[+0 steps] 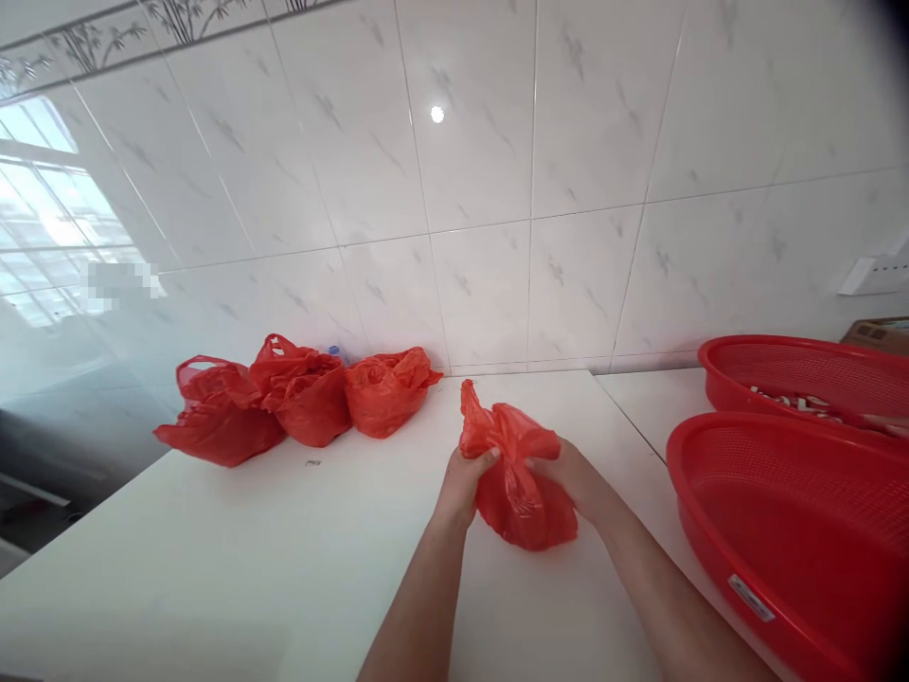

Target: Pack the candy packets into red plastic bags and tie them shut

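Observation:
A red plastic bag [525,507] with a rounded, bulging lower part is between my hands at the middle of the white table [355,568]. My left hand [463,478] grips the gathered neck from the left, its thumb pressed on the plastic. From the right, my right hand [564,472] is closed on the bag's upper part, some of its fingers hidden by loose plastic. The bag's loose top stands up above both hands. What it contains is hidden.
Three full red bags, the nearest to me in the row a red bag [387,393], stand against the tiled wall at left. A blue cap [335,352] shows behind them. At right are two red plastic baskets, the front basket [710,502] and the rear basket [724,379] with pale pieces inside.

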`<state>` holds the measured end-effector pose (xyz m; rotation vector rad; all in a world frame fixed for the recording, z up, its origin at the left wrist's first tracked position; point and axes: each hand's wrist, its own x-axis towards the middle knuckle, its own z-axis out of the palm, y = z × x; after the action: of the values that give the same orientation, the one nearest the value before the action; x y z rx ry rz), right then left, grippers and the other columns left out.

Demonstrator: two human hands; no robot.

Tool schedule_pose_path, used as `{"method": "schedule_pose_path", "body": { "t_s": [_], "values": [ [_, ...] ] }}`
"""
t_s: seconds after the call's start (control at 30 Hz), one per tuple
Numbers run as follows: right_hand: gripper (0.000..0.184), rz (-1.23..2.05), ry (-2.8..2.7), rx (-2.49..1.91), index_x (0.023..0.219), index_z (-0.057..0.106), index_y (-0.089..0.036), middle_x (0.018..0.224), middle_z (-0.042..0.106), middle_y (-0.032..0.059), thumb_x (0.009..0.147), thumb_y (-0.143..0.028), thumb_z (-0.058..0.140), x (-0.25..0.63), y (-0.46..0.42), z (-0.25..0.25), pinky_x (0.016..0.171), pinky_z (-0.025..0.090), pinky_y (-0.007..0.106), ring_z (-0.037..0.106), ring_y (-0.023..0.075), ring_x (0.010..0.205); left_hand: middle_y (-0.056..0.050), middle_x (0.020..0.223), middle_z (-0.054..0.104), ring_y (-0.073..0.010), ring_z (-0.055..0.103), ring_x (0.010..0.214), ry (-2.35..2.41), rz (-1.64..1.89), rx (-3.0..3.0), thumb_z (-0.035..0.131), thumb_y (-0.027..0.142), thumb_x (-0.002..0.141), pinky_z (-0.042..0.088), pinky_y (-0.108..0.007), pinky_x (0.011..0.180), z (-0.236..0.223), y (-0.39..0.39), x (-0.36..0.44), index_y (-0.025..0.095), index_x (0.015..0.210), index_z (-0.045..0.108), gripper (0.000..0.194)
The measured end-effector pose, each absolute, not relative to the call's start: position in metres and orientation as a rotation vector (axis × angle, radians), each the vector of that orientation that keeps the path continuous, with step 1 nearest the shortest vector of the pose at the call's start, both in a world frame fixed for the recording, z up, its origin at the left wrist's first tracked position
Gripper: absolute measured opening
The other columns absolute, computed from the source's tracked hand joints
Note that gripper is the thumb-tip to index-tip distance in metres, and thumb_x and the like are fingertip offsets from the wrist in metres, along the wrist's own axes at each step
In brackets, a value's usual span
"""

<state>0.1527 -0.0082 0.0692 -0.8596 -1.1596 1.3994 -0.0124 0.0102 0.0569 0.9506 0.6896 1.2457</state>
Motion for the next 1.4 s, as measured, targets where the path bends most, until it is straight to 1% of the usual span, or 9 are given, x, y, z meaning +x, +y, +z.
{"method": "schedule_pose_path", "body": {
  "t_s": [0.1, 0.3, 0.43, 0.63, 0.87, 1.03, 1.2, 1.3, 1.4],
  "values": [
    [0.034, 1.537, -1.045, -0.828, 0.093, 0.065, -0.020, 0.095, 0.069, 0.0072, 0.068, -0.041, 0.071, 0.161, -0.012, 0.061, 0.083, 0.049, 0.040, 0.063, 0.0259, 0.091, -0.009, 0.096, 0.068, -0.0252, 0.064, 0.094, 0.645, 1.321, 0.672, 0.074, 0.029, 0.066, 0.050, -0.038, 0.085, 0.052, 0.017, -0.011, 0.016, 0.093, 0.062, 0.032],
    [0.032, 1.500, -0.685, -0.669, 0.102, 0.062, -0.022, 0.107, 0.066, 0.0066, 0.078, -0.043, 0.055, 0.179, -0.007, 0.043, 0.083, 0.050, 0.040, 0.061, 0.0258, 0.099, -0.008, 0.094, 0.068, -0.0238, 0.063, 0.093, 0.669, 1.395, 0.464, 0.064, 0.032, 0.073, 0.051, -0.034, 0.081, 0.047, 0.019, -0.014, 0.017, 0.087, 0.063, 0.021],
    [0.017, 1.428, -0.693, -0.624, 0.078, 0.060, -0.024, 0.083, 0.067, 0.0026, 0.078, -0.040, 0.056, 0.179, -0.005, 0.052, 0.075, 0.051, 0.035, 0.063, 0.0209, 0.081, -0.005, 0.082, 0.067, -0.0206, 0.064, 0.081, 0.639, 1.375, 0.472, 0.065, 0.029, 0.071, 0.051, -0.032, 0.076, 0.055, 0.014, -0.005, 0.017, 0.080, 0.062, 0.016],
    [0.042, 1.380, -0.840, -0.683, 0.079, 0.059, -0.025, 0.087, 0.066, 0.0039, 0.080, -0.063, 0.043, 0.181, -0.005, 0.060, 0.072, 0.049, 0.036, 0.061, 0.0217, 0.081, -0.008, 0.097, 0.067, -0.0263, 0.062, 0.095, 0.478, 1.204, 0.739, 0.068, 0.031, 0.072, 0.050, -0.037, 0.081, 0.067, 0.002, 0.008, 0.017, 0.098, 0.063, 0.030],
    [0.026, 1.525, -0.661, -0.671, 0.084, 0.063, -0.021, 0.082, 0.066, 0.0015, 0.069, -0.040, 0.071, 0.182, 0.004, 0.033, 0.079, 0.048, 0.035, 0.061, 0.0180, 0.076, -0.009, 0.101, 0.065, -0.0265, 0.059, 0.102, 0.745, 1.272, 0.680, 0.068, 0.044, 0.072, 0.049, -0.037, 0.085, 0.043, 0.013, 0.009, 0.019, 0.093, 0.063, 0.033],
    [0.032, 1.643, -0.767, -0.487, 0.068, 0.057, -0.023, 0.044, 0.037, -0.0075, 0.074, -0.053, 0.063, 0.172, 0.000, 0.033, 0.064, 0.047, 0.029, 0.039, 0.0080, 0.042, 0.000, 0.056, 0.050, -0.0166, 0.059, 0.069, 0.640, 1.284, 0.598, 0.060, 0.058, 0.073, 0.050, -0.035, 0.077, 0.032, 0.022, 0.016, 0.020, 0.056, 0.043, 0.045],
    [0.065, 1.668, -0.925, -0.604, 0.107, 0.061, -0.017, 0.039, 0.028, -0.0088, 0.080, -0.071, 0.035, 0.155, -0.012, 0.036, 0.055, 0.041, 0.028, 0.030, 0.0085, 0.037, 0.005, 0.046, 0.035, -0.0087, 0.042, 0.043, 0.643, 1.169, 0.654, 0.055, 0.059, 0.076, 0.047, -0.027, 0.055, 0.034, 0.014, 0.025, 0.020, 0.054, 0.035, 0.049],
    [0.054, 1.591, -1.000, -0.788, 0.123, 0.052, -0.020, 0.041, 0.034, -0.0087, 0.083, -0.057, 0.045, 0.154, -0.016, 0.037, 0.052, 0.035, 0.024, 0.031, 0.0082, 0.040, 0.002, 0.046, 0.043, -0.0124, 0.047, 0.044, 0.610, 1.034, 0.744, 0.039, 0.070, 0.077, 0.046, -0.028, 0.050, 0.040, 0.004, 0.026, 0.021, 0.058, 0.043, 0.053],
    [0.040, 1.543, -1.191, -0.864, 0.113, 0.057, -0.022, 0.045, 0.037, -0.0089, 0.081, -0.046, 0.055, 0.156, -0.015, 0.036, 0.049, 0.029, 0.022, 0.028, 0.0065, 0.041, -0.002, 0.048, 0.052, -0.0172, 0.056, 0.049, 0.656, 0.978, 0.828, 0.036, 0.066, 0.079, 0.046, -0.029, 0.050, 0.039, 0.001, 0.030, 0.019, 0.071, 0.052, 0.050]
  ]
}}
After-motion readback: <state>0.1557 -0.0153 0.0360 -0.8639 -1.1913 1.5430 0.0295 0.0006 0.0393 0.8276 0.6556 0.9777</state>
